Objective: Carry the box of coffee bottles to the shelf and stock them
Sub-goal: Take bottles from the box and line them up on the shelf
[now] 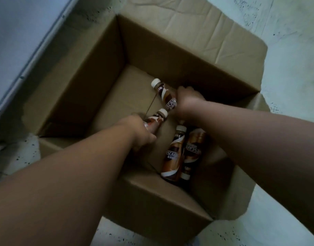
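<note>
While both reach into the box [103, 71], left hand [138, 134] and right hand [187, 100] each clasp a bottle [167, 96].

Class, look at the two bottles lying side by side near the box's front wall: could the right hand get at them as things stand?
Probably not yet: the right hand already grips a bottle. The pair lies uncovered just beneath that forearm.

A pale speckled floor [286, 50] carries an open cardboard box [78, 89], which sits directly on it with its flaps folded outward and lying against the floor on the far and right sides. On the box's cardboard bottom lie four coffee bottles [172, 157] on their sides. Along the left edge, a light-coloured panel [14, 41] meets the floor.
</note>
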`<action>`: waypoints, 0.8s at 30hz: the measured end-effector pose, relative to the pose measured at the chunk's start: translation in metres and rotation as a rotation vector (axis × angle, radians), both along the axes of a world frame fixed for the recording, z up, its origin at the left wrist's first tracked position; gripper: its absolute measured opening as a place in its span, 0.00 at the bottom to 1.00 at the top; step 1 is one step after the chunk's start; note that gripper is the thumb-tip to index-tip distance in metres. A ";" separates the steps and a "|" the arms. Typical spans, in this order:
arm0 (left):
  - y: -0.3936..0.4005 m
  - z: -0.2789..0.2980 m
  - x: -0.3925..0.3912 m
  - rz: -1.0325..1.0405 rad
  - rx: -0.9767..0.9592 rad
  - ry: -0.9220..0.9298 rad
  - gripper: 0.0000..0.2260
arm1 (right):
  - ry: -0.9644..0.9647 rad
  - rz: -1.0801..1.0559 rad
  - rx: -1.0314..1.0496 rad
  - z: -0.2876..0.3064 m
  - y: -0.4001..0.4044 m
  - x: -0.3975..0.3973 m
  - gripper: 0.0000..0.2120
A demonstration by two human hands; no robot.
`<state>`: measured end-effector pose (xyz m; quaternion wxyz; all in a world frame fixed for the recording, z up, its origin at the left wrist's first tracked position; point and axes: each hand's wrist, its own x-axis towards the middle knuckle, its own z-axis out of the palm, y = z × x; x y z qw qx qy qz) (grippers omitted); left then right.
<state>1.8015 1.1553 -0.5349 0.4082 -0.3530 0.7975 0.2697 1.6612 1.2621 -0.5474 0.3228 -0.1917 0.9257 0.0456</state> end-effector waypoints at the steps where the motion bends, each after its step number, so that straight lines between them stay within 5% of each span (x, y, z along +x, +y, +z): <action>1: -0.007 0.010 0.003 0.052 -0.013 0.048 0.32 | -0.094 -0.079 -0.086 0.012 0.003 -0.003 0.32; 12: -0.047 0.216 0.095 0.529 -0.013 0.713 0.28 | -0.368 -0.077 -0.779 0.283 -0.041 0.049 0.08; 18: -0.042 0.336 0.201 0.832 0.080 0.945 0.18 | -0.522 -0.120 -1.197 0.415 -0.066 0.175 0.15; 24: -0.041 0.420 0.331 0.963 0.095 1.168 0.19 | -0.600 -0.005 -1.329 0.496 -0.087 0.312 0.14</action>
